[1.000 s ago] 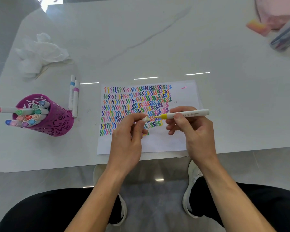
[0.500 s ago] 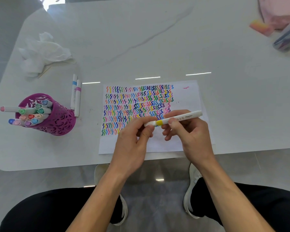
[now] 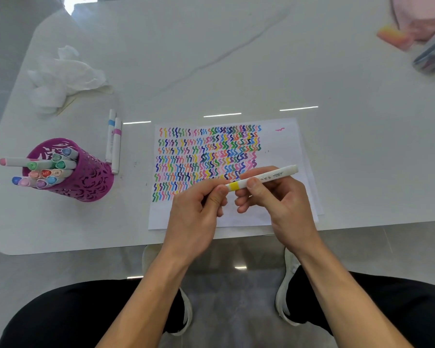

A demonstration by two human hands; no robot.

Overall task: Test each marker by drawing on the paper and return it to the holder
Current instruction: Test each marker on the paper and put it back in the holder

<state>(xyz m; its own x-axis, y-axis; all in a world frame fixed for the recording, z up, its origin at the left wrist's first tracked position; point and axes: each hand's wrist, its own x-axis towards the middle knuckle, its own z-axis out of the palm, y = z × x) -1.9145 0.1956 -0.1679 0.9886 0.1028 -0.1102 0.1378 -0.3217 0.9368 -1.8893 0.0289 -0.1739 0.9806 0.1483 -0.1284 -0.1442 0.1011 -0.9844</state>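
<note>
Over the paper [image 3: 281,146], near its front edge, the left hand [image 3: 196,214] is pinching the yellow-banded marker [image 3: 269,177], the right hand [image 3: 281,204] gripping its barrel.

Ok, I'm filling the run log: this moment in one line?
yellow marker | left hand pinches cap end | right hand grips barrel | over paper

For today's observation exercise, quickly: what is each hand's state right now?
Left hand: closed, pinching the marker at the end by its yellow band.
Right hand: closed, holding the marker by its barrel.
</note>
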